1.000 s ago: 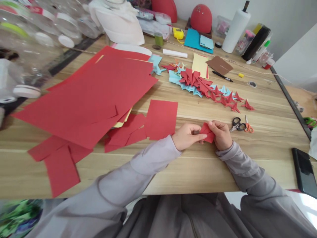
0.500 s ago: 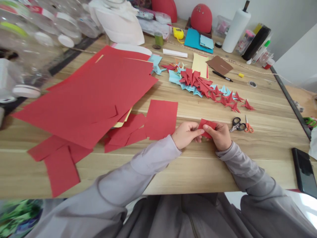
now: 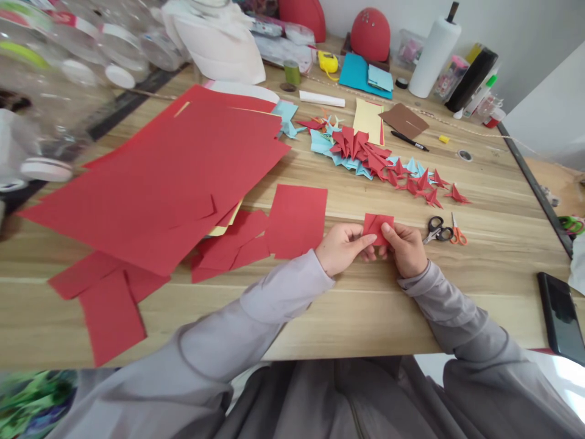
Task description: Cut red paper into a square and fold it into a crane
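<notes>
Between both hands is a small red folded paper square [image 3: 377, 223], raised a little above the table. My left hand [image 3: 343, 247] pinches its left side, thumb on top. My right hand [image 3: 406, 249] pinches the right side in the same way, with fingers curled underneath. A diagonal crease shows on the face of the square. Left of my left hand lies a red paper sheet [image 3: 298, 221]. Beyond the hands stretches a cluster of folded red and blue paper cranes [image 3: 361, 146]. Black-handled scissors [image 3: 439, 229] and orange-handled scissors [image 3: 458, 231] lie right of my right hand.
Large red sheets [image 3: 159, 177] cover the table's left side, with cut red pieces [image 3: 114, 317] near the front edge. A phone [image 3: 561, 317] lies at the right edge. At the back stand a white roll [image 3: 434, 58], a yellow tape measure [image 3: 328, 63] and clear plastic bottles [image 3: 82, 42].
The red paper square has turned and lies flatter and straighter toward me, showing more of its face. Both hands stay nearly in place, with the thumbs shifted slightly.
</notes>
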A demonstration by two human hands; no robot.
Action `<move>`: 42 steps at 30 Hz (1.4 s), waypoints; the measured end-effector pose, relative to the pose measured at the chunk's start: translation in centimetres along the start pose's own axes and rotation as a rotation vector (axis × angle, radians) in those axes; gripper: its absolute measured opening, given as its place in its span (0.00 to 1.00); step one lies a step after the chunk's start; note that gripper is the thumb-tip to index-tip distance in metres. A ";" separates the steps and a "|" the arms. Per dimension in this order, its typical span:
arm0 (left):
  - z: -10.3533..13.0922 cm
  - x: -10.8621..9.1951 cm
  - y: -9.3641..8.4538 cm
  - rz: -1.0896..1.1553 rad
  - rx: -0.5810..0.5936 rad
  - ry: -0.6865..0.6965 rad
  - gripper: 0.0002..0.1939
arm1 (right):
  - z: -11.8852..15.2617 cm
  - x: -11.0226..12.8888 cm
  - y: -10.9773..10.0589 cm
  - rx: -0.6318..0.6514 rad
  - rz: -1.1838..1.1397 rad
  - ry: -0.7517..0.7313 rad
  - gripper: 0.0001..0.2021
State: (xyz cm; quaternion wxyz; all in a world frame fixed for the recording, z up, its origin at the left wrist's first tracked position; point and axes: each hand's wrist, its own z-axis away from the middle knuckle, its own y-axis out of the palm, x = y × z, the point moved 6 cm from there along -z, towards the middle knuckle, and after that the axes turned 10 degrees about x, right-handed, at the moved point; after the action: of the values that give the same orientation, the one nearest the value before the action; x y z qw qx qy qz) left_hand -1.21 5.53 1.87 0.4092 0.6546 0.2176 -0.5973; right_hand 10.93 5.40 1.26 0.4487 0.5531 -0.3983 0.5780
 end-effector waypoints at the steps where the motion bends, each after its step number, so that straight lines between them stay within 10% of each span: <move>1: 0.0 0.0 0.1 0.014 0.009 0.003 0.14 | 0.0 -0.2 0.0 0.004 -0.021 0.006 0.18; 14: 0.2 0.7 0.6 -0.009 0.048 -0.107 0.13 | 0.2 0.5 -0.3 -0.118 0.052 -0.018 0.16; 42: 0.4 0.6 1.5 -0.290 0.141 -0.127 0.14 | 0.5 0.3 0.7 0.027 -0.072 -0.010 0.20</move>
State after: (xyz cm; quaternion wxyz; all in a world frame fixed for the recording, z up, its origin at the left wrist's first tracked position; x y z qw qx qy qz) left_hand -0.20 4.29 1.73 0.2846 0.6045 0.2408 -0.7040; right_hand 10.40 4.77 1.63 0.4597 0.5763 -0.3723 0.5638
